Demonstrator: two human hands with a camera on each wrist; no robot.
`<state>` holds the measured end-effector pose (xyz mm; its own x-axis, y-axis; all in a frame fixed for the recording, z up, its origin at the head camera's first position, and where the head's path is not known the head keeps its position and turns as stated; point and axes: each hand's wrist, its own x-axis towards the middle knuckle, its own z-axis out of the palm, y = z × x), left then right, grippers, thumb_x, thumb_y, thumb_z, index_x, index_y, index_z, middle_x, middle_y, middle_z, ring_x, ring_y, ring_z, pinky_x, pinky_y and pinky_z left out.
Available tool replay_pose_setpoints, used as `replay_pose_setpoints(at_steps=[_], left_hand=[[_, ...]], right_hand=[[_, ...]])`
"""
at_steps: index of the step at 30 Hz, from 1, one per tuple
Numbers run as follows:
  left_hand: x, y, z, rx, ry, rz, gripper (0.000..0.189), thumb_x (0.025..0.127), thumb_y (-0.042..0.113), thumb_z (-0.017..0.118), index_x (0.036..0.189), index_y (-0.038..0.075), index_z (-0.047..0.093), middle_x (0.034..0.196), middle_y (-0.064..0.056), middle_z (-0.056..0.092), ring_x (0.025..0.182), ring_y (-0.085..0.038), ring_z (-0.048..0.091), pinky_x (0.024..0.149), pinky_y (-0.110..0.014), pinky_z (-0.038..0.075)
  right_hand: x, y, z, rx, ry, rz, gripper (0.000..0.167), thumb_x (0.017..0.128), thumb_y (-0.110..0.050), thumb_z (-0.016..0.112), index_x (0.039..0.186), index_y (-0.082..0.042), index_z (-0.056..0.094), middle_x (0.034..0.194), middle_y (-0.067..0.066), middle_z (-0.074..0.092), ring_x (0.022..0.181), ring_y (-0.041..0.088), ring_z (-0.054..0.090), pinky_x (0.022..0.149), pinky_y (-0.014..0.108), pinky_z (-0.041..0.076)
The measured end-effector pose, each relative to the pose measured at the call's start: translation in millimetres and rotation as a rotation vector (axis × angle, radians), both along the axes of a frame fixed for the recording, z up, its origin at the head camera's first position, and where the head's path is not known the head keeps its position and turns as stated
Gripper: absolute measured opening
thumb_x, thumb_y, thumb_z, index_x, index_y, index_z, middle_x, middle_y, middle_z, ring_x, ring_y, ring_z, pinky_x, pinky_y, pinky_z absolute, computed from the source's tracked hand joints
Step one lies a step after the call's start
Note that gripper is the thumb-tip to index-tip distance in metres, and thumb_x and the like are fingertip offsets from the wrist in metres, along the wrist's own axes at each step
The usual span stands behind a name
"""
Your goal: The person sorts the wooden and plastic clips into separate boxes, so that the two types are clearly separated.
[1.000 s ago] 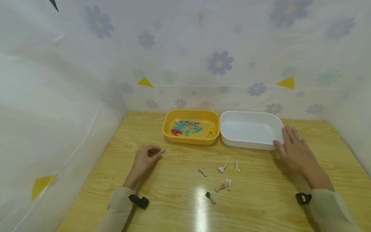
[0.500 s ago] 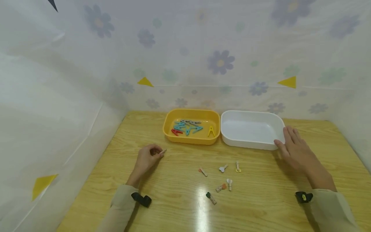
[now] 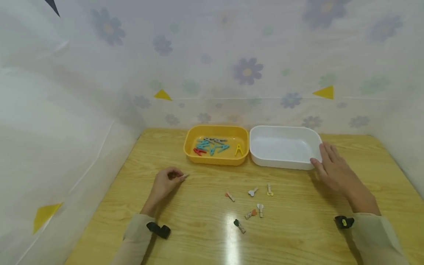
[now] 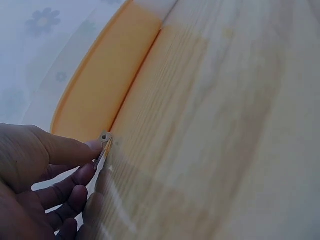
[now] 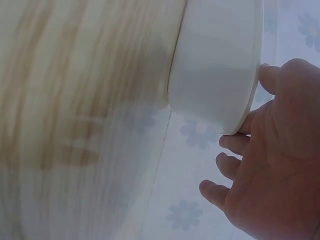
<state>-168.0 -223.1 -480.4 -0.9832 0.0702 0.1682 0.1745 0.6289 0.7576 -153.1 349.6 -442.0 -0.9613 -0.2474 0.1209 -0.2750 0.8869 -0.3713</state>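
My left hand pinches a small wooden clothespin between thumb and fingertips, above the table in front of the yellow tray. In the left wrist view the clothespin shows a light tip near the tray's wall; part of it is hidden by the fingers. At the white tray, my right hand touches the front right corner, thumb at the rim and fingers fairly straight along the end. The right wrist view shows the hand against that tray's corner.
Inside the yellow tray lie blue clips, a red clip, a yellow clip and grey clips. Several wooden clothespins with heart ends, including a green-hearted clothespin, are scattered on the wooden table. A flowered sheet hangs behind.
The view shifts slightly. The left hand stays almost in place with the clothespin, which tilts a little. The right hand remains at the white tray's corner.
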Motion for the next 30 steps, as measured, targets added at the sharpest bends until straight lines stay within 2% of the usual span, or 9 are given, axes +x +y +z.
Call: replay_pose_setpoints(at_steps=[8, 22, 30], left_hand=[[1.9, -1.0, -0.3, -0.009, -0.025, 0.005, 0.007, 0.088, 0.002, 0.081, 0.091, 0.001, 0.075, 0.09, -0.007, 0.072, 0.081, -0.017, 0.063, 0.072, -0.024, 0.051], [3.5, 1.2, 5.8, -0.013, -0.032, 0.0, 0.007, 0.089, 0.004, 0.081, 0.091, 0.0, 0.075, 0.09, -0.007, 0.072, 0.083, -0.019, 0.063, 0.074, -0.026, 0.05], [2.9, 4.5, 6.9, -0.018, -0.024, 0.012, 0.006, 0.087, 0.004, 0.082, 0.09, 0.004, 0.077, 0.091, -0.006, 0.073, 0.086, -0.02, 0.065, 0.077, -0.029, 0.052]], right_hand=[[-2.4, -0.8, -2.1, 0.01, -0.021, -0.01, 0.074, 0.114, -0.038, 0.028, 0.158, 0.011, -0.005, 0.164, 0.035, -0.009, 0.151, 0.048, -0.015, 0.114, 0.075, 0.007], [0.2, -4.5, 2.5, 0.038, -0.007, -0.041, 0.074, 0.114, -0.04, 0.027, 0.159, 0.009, -0.004, 0.165, 0.032, -0.008, 0.152, 0.048, -0.01, 0.114, 0.075, 0.009], [0.9, -1.7, 0.9, 0.035, -0.02, -0.049, 0.075, 0.113, -0.041, 0.028, 0.16, 0.008, -0.005, 0.166, 0.032, -0.007, 0.153, 0.046, -0.012, 0.114, 0.075, 0.009]])
